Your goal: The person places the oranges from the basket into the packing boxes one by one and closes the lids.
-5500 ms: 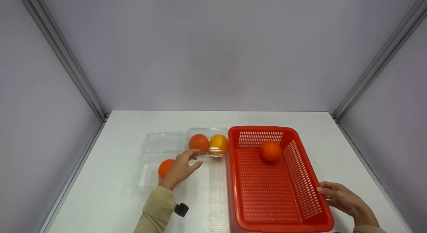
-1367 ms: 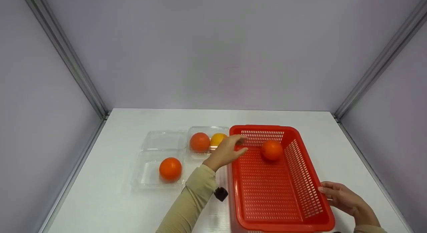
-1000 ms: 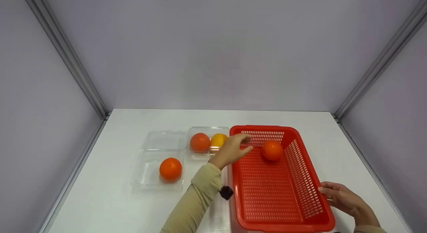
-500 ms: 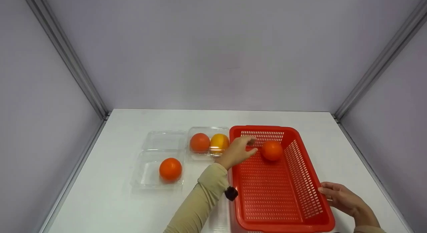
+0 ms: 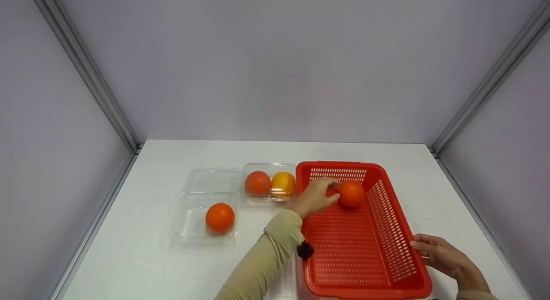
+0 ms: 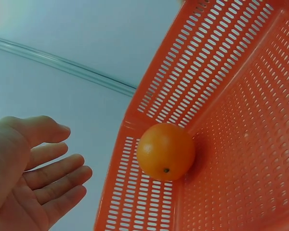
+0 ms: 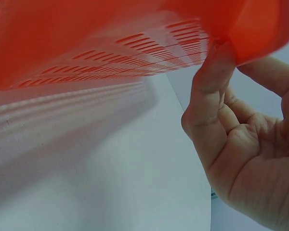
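A red plastic basket (image 5: 343, 257) with slotted walls stands on the right half of the table. One orange (image 5: 351, 194) lies inside it, against the far end. Reaching over the basket's left rim, my left hand (image 5: 314, 200) is beside that orange, thumb and fingers apart. In the left wrist view the hand (image 6: 31, 178) holds nothing, and a gap separates it from the orange (image 6: 166, 151). My right hand (image 5: 444, 258) grips the basket's right rim; the right wrist view shows its thumb and fingers (image 7: 209, 96) pinching the red edge.
Left of the basket, an open clear plastic box (image 5: 193, 225) holds another orange (image 5: 220, 218), its lid (image 5: 213, 181) folded back. Behind it, a second clear box (image 5: 268, 167) touches or nearly touches the basket, holding a reddish-orange round fruit (image 5: 258, 183) and a yellow-orange one (image 5: 282, 184). Grey walls enclose the table.
My left hand has moved right, from the clear boxes across the basket's rim to beside the orange inside. The right hand keeps its grip on the basket; the fruits stay put.
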Tool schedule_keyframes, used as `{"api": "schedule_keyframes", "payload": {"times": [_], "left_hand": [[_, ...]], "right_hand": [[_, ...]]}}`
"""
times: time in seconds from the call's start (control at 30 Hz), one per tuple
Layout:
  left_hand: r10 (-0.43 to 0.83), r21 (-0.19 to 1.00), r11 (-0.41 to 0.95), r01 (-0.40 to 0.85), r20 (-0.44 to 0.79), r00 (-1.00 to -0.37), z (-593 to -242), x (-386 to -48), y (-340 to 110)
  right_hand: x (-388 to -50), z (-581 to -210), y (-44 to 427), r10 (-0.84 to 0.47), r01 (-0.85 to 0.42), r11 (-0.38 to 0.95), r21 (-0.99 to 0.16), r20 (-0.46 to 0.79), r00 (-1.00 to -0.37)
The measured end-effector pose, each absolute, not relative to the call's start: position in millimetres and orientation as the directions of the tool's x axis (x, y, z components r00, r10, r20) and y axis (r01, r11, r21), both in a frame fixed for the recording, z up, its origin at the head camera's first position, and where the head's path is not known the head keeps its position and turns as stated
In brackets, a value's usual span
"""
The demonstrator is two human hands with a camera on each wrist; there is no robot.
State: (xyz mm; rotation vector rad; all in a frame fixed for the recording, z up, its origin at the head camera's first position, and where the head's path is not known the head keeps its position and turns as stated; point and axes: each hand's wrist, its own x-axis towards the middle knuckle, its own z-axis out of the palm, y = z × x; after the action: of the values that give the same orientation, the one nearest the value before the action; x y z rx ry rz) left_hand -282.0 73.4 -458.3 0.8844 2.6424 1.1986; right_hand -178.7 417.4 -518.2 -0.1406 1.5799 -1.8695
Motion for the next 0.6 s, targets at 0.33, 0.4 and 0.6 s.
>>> {"api": "schedule_keyframes", "payload": {"times": [0.33,0.4,0.6], "left_hand": [[0.569,0.652,0.559,0.512,0.147,-0.809,-464.6,-281.7,87.8],[0.563,0.647,0.574,0.501,0.132,-0.816,-467.1,-282.2,90.1],[0.546,0.635,0.615,0.468,0.086,-0.834,-476.0,-283.0,96.3]], "right_hand": [[-177.1,-516.9,416.5,-0.544,0.406,-0.014,-0.914,-0.334,-0.770],[-177.1,-517.1,416.4,-0.540,0.407,-0.012,-0.913,-0.337,-0.771],[-176.8,-516.9,417.2,-0.533,0.418,-0.013,-0.909,-0.347,-0.771]]}}
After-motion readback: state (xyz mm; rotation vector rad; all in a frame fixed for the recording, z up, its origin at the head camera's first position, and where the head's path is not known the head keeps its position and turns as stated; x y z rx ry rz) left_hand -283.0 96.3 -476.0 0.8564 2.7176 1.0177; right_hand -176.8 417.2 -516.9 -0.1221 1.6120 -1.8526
